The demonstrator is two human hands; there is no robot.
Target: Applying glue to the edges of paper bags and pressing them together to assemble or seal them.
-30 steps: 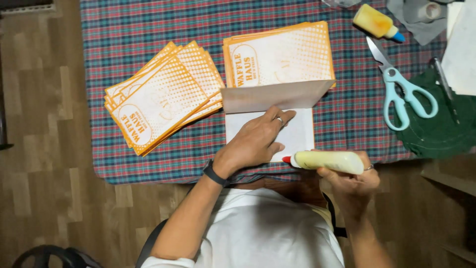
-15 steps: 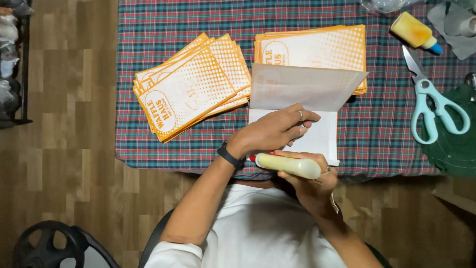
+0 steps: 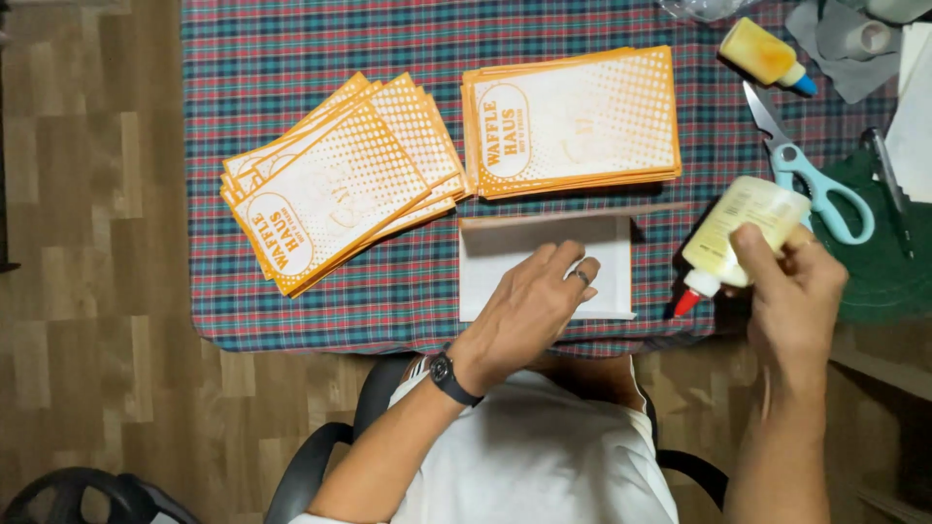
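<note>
My left hand (image 3: 529, 306) lies flat, fingers spread, on a white paper sheet (image 3: 505, 252) folded over at the near edge of the plaid-covered table (image 3: 388, 58). A black watch sits on that wrist. My right hand (image 3: 791, 291) is raised to the right of the sheet and grips a pale yellow glue bottle (image 3: 743, 233), tilted with its red tip pointing down and left. Beyond the sheet lies a neat stack of orange-and-white printed paper bags (image 3: 573, 121); a fanned pile of the same bags (image 3: 340, 180) lies to the left.
Light blue scissors (image 3: 811, 170) lie right of the neat stack, beside a second yellow glue bottle with a blue cap (image 3: 767, 53). A dark green mat (image 3: 879, 262) and grey cloth (image 3: 840, 49) occupy the right. A black chair (image 3: 320, 456) is under me on wood flooring.
My right hand carried the glue bottle from the sheet's near edge up and out to the right. The sheet's raised flap has been folded down flat under my left hand.
</note>
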